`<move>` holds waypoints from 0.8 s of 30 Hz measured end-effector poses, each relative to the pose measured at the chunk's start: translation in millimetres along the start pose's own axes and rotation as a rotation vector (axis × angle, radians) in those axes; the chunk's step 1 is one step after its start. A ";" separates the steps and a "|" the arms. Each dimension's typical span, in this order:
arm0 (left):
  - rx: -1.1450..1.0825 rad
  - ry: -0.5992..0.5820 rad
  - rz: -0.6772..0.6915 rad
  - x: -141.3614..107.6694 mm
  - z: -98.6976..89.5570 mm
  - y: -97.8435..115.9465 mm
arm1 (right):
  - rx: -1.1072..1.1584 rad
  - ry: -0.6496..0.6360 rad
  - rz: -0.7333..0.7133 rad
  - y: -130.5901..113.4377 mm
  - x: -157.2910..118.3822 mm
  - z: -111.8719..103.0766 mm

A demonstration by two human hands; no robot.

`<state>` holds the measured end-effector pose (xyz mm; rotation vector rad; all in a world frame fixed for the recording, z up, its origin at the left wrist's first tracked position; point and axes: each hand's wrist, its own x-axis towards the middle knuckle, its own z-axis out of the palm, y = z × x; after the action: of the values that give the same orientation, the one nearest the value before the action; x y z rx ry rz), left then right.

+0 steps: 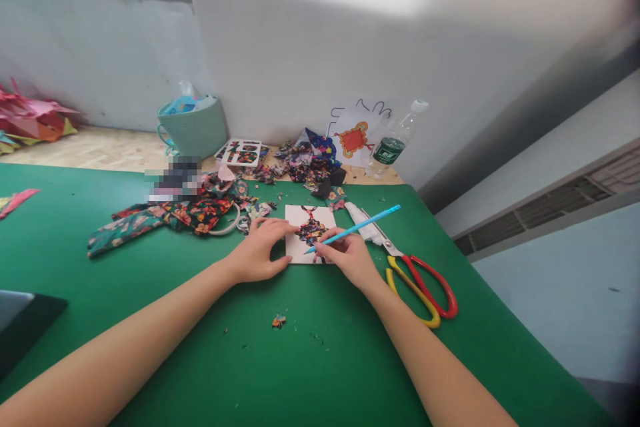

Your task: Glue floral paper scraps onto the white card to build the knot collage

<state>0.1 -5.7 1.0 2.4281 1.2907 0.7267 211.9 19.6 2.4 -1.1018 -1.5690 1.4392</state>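
A square white card point(295, 255) lies on the green tabletop, with a knot-shaped pattern of colourful floral scraps point(311, 230) on it. My left hand point(260, 250) rests at the card's left edge, thumb and fingers spread apart and touching it. Over the card's lower right part, my right hand point(350, 257) grips a light blue pencil point(370, 221). The pencil's tip points down at the card, just below the pattern; whether it touches cannot be told. Part of the card's right side is hidden by my right hand.
Scissors point(400, 257) with red and yellow handles lie right of the card. Floral cloth point(185, 213) sits at left, fabric scraps point(310, 153) behind. A plastic bottle point(393, 147), a drawing of a red knot point(354, 139) and a green basket point(193, 130) stand by the wall.
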 end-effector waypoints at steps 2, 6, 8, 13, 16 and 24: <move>0.007 -0.010 0.005 -0.3 -0.1 0.8 | -0.003 -0.008 0.005 -0.3 -0.3 0.7; 0.025 0.028 0.005 0.4 0.9 1.5 | 0.029 0.012 0.015 -1.1 0.3 1.5; 0.037 0.108 -0.034 1.5 2.2 -0.3 | 0.074 0.089 0.007 -1.2 2.0 0.2; -0.012 0.357 -0.197 3.7 5.3 -9.5 | 0.245 0.344 0.008 -0.4 8.3 -8.6; -0.038 0.438 -0.237 3.8 5.8 -12.9 | 0.377 0.425 0.052 0.7 10.7 -14.0; -0.060 0.417 -0.242 3.8 5.9 -12.4 | 0.584 0.461 0.102 0.1 11.6 -21.2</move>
<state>-3.4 4.3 -8.7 2.0888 1.6485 1.2221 227.3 38.2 4.3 -1.0590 -0.7146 1.4457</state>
